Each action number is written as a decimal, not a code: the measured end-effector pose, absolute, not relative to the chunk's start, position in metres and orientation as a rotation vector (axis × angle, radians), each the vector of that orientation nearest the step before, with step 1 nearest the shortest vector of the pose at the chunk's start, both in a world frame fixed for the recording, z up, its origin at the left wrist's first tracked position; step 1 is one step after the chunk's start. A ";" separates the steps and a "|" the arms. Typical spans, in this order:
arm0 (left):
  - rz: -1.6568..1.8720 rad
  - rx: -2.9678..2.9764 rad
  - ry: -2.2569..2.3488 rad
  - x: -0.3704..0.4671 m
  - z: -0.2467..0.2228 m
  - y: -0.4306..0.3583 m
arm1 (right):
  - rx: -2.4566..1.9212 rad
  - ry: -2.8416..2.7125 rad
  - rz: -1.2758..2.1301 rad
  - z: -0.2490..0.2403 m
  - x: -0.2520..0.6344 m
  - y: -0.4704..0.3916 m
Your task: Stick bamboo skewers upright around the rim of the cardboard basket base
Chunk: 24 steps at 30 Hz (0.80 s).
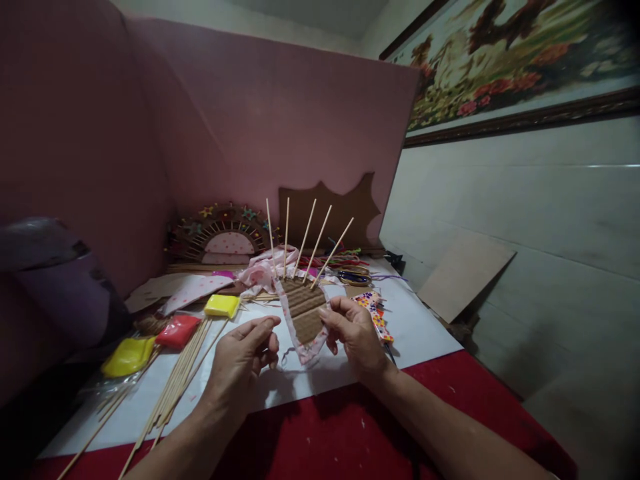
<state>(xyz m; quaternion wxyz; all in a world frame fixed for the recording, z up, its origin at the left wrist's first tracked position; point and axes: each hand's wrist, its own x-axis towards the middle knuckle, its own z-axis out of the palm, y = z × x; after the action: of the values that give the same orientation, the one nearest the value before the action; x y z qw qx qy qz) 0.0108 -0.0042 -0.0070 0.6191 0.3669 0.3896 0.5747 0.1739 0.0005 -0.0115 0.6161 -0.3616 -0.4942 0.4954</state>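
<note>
My right hand pinches the right edge of a cardboard piece between thumb and fingers. Pink dotted fabric wraps the sides and bottom point of that piece, and its ribbed brown face is toward me. Several thin wooden sticks stand fanned out from its top edge. Just left of the piece, apart from it, my left hand is closed with thumb and forefinger together; whatever they hold, if anything, is too small to make out. A short dark thread shows near the piece's lower left edge.
Bundled wooden sticks, yellow and red packets lie left. Behind stands a decorated fan-shaped cardboard piece. Scissors and a flower-patterned item lie right. White paper covers part of the red tabletop.
</note>
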 end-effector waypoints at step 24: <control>1.158 0.986 0.593 0.017 -0.005 -0.014 | -0.845 -1.259 1.154 -0.018 0.168 -0.003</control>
<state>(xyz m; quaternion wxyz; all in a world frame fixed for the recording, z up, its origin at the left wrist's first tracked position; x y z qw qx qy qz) 0.0167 -0.0139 -0.0045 0.6852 0.4400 0.2646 0.5167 0.1681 -0.0035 -0.0181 0.5795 -0.3615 -0.5384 0.4935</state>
